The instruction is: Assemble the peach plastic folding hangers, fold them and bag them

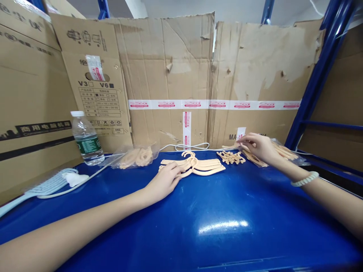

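Note:
Several beige plastic hangers (208, 166) lie stacked on the blue tabletop, their hooks (188, 154) pointing toward the back. At the stack's left end, my left hand (166, 179) has its fingers curled over a hanger arm. My right hand (256, 145) is raised at the back right, with thumb and fingers pinched on a slim beige strip (230, 146). Below that hand sits a pile of small beige hook-shaped pieces (231, 157). An open plastic bag (283, 151) of long beige strips lies beside and partly behind my right wrist.
A clear bag of curved beige pieces (136, 156) lies back left. Further left stand a water bottle (87, 139) and a pale blue hairbrush (48, 183) with a white wad (75, 179). A white cable (167, 146) runs along cardboard walls (170, 75). A blue post (312, 79) rises at right.

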